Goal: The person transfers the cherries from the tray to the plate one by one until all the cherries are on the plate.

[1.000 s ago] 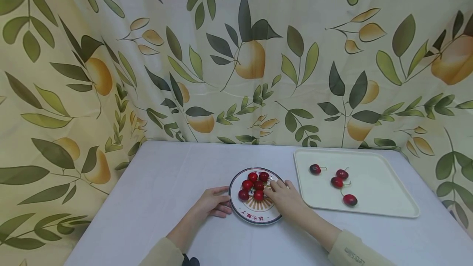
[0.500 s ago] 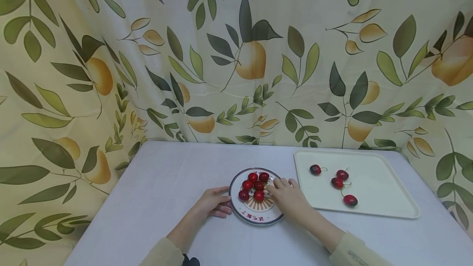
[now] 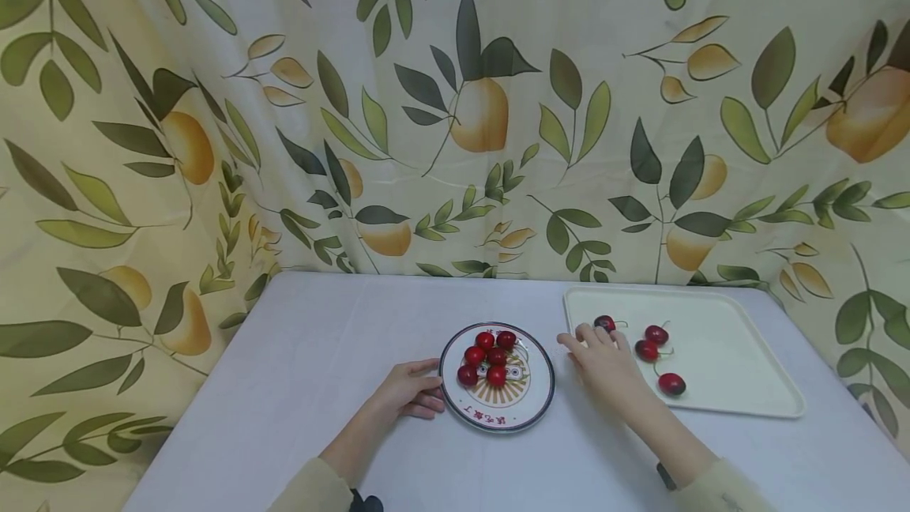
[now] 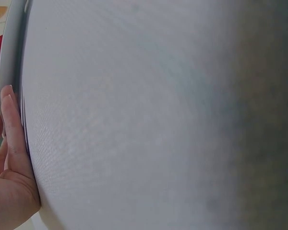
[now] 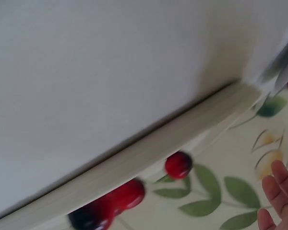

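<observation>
— Comparing with a second ago, what has changed?

— The right hand (image 3: 604,358) has left the round white plate with the dark rim and red lettering (image 3: 536,397) and now sits over the near left corner of the pale cream rectangular plastic tray (image 3: 739,370). Its fingers are spread and fairly straight, gripping nothing that I can see, with the fingertips just beside the dark red cherry with a thin stem (image 3: 605,323) at the tray's left end.

— And the plate itself?

— Unmoved. The cluster of glossy red cherries (image 3: 489,355) is still piled on its far half, and the orange sunburst pattern in its middle, which the hand was covering, now shows.

— The other hand?

— The left hand (image 3: 408,389) has stayed put on the smooth white tablecloth (image 3: 320,354), fingers loosely extended against the plate's left rim, holding nothing. The left wrist view shows one finger (image 4: 12,129) lying flat along that rim.

— What else is on the tray?

— Three more shiny red cherries (image 3: 656,334) lie to the right of the hand, round and smooth, on the tray's matte surface. The tray has rounded corners and a raised lip.

— Behind it all?

— A draped fabric curtain printed with green leaves and orange fruit (image 3: 455,117), hanging in soft folds.
</observation>
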{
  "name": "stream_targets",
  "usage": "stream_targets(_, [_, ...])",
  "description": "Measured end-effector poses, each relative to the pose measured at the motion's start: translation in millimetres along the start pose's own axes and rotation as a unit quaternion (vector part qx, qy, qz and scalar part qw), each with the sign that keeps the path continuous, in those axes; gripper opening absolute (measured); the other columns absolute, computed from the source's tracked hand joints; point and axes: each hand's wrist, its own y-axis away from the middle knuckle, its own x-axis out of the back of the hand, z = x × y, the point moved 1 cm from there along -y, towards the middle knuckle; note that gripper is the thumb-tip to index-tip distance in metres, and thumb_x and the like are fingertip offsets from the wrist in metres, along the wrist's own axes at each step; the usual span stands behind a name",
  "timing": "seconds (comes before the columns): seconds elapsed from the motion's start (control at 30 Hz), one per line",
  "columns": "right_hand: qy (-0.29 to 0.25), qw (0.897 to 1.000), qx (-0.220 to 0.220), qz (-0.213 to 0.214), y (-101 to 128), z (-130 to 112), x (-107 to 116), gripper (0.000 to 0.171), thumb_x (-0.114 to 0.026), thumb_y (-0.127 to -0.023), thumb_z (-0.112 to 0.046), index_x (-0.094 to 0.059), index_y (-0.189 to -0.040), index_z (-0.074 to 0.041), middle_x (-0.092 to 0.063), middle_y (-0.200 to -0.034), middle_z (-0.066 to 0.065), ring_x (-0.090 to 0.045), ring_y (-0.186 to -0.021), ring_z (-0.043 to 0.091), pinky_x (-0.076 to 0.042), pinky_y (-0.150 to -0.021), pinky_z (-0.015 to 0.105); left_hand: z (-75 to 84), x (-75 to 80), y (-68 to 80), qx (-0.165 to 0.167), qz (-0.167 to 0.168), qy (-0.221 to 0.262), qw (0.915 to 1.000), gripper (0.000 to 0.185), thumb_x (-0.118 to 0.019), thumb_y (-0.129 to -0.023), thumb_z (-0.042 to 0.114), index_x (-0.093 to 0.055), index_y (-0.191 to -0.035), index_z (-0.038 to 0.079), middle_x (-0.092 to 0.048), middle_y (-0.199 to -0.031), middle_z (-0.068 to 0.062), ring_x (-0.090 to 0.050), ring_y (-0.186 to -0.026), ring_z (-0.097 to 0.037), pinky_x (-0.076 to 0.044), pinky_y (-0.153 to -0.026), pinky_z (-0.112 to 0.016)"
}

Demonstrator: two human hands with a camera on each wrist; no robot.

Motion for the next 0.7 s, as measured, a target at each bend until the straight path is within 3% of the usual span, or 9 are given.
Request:
stream_targets(0.47, [0.024, 0.998, -0.035, -0.044, 28.7, 76.6, 9.9, 0.034, -0.064, -0.081, -0.005, -0.056, -0.112, -0.015, -0.046, -0.099, 0.013, -0.045, -0.09, 0.032, -0.036, -0.073, 0.055, 1.1, 0.1, 0.3, 0.009, -0.004, 0.005, 0.9999, 0.051, -0.057, -0.089, 0.014, -0.042, -0.137, 0.006, -0.067, -0.077, -0.008, -0.067, -0.063, -0.018, -0.057, -0.058, -0.031])
stream_targets(0.7, [0.029, 0.994, -0.041, -0.1, 38.9, 100.5, 6.2, 0.065, -0.08, -0.058, 0.003, -0.056, -0.115, -0.014, -0.046, -0.104, 0.02, -0.045, -0.093, 0.04, -0.038, -0.074, 0.061, 1.2, -0.1, -0.1, 0.013, 0.004, 0.0, 0.9999, 0.05, -0.057, -0.089, 0.014, -0.043, -0.136, 0.007, -0.067, -0.077, -0.008, -0.067, -0.063, -0.018, -0.057, -0.058, -0.031])
